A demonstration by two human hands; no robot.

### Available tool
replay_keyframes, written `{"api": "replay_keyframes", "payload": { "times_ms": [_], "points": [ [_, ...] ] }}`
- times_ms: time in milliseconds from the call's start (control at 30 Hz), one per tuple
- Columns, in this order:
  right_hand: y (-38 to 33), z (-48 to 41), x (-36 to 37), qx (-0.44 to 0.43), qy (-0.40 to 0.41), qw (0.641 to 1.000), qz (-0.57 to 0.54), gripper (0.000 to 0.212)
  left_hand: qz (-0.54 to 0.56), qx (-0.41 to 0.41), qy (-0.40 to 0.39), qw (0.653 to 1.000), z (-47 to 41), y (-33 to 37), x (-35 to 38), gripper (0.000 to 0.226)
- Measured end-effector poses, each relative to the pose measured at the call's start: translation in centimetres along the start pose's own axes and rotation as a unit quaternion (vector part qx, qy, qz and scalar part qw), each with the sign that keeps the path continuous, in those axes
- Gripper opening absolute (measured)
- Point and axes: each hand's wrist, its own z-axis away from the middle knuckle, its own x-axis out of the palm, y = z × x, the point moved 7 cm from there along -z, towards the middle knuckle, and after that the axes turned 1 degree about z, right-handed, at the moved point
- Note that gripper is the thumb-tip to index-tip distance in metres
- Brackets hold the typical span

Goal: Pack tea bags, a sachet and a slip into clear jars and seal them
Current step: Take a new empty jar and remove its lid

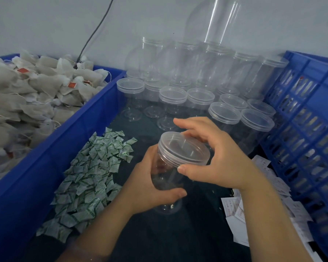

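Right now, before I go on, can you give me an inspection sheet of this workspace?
Surface: dark table, much of it covered.
Job's things: clear jar in hand, lidded, looks empty; tea bags heaped in the blue bin at left; sachets piled beside it; slips at right; lidded empty jars stacked behind.
Clutter: nothing seen.
Hands: left hand grips the jar body; right hand holds the lid by its rim.
Cables: one dark cable down the wall behind the tea bags.
Surroundings: pale wall; blue lattice crate at right, contents unclear.
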Motion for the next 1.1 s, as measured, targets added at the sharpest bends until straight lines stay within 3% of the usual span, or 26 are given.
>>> {"api": "replay_keyframes", "payload": {
  "times_ms": [133,267,333,467,633,733,833,933,1000,1100],
  "points": [
    [0.4,-0.2,0.4,0.033,-0.019,0.999,-0.003,0.076,-0.023,-0.006,0.004,1.000,0.1,-0.1,-0.2,0.082],
    [1.3,0.0,0.5,0.160,-0.002,0.972,0.170,0.116,-0.097,0.002,0.039,0.994,0.3,1.0,-0.2,0.088],
    [1.0,-0.1,0.7,0.159,0.007,0.969,0.188,0.108,-0.097,0.003,0.035,0.995,0.3,1.3,-0.2,0.088],
    [1.0,-0.1,0.5,0.113,-0.009,0.986,0.125,0.090,-0.032,-0.010,-0.021,0.999,0.2,1.3,0.0,0.082],
    [0.8,-0.3,0.6,0.030,-0.025,0.996,-0.078,0.058,0.056,-0.048,-0.088,0.993,0.2,0.5,0.3,0.083],
    [2.0,-1.1,-0.3,0.017,0.058,0.983,-0.174,0.040,0.066,-0.064,-0.082,0.992,0.3,-0.4,-0.1,0.092],
    [6.2,-1.4,-0.3,0.154,0.114,0.943,-0.272,0.042,0.035,-0.055,-0.048,0.997,0.5,-1.0,-0.7,0.089],
    [10.2,-0.4,1.5,0.298,0.083,0.900,-0.306,0.046,-0.007,-0.036,-0.004,0.999,0.3,-1.0,-1.3,0.091],
    [11.8,0.1,2.5,0.351,0.064,0.890,-0.284,0.037,-0.021,-0.028,0.020,0.999,0.3,-0.9,-1.8,0.091],
    [13.3,0.5,2.8,0.377,0.061,0.911,-0.158,0.026,-0.015,-0.028,0.039,0.999,0.3,-0.9,-2.3,0.094]
  ]
}}
